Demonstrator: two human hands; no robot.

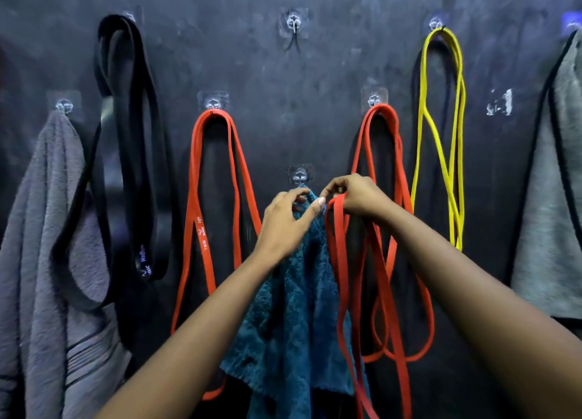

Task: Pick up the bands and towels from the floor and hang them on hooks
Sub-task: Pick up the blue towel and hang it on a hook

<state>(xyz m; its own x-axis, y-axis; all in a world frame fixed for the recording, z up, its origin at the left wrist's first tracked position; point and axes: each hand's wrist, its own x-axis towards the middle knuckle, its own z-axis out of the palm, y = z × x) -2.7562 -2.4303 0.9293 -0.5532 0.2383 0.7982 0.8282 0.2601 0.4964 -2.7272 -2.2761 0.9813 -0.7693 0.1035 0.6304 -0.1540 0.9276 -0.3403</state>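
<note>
A teal towel [293, 308] hangs from the low middle hook [299, 176] on the dark wall. My left hand [288, 221] pinches the towel's top corner just under that hook. My right hand [354, 196] grips a red band [341, 289] whose loops dangle beside the towel, and its fingertips also reach the towel's top. Other hooks carry a grey towel [47, 229], a black band [135, 154], a red band [204, 217], another red band [390, 173], a yellow band [447, 135] and a grey towel [554, 198].
One bare clear hook [293, 21] sits at the top middle of the wall. A patch of torn adhesive [500, 103] marks the wall at the right. The hanging bands and towels crowd both sides of the low hook.
</note>
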